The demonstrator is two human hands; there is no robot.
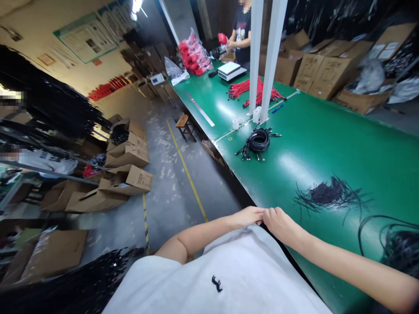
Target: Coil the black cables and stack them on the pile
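Black strands [325, 193] look light and springy, best pinched mid-pile. My left hand [247, 216] touches my right hand [278, 222]; whether they're gripping, I can't tell.

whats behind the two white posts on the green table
Red cables show between the white posts and on both sides, with cardboard boxes farther back. Whatever lies directly behind each post is covered.

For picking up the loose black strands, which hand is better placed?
Probably the right hand: it is beside the green table, nearer the black strands, its forearm on that side. The left hand meets it from farther off.
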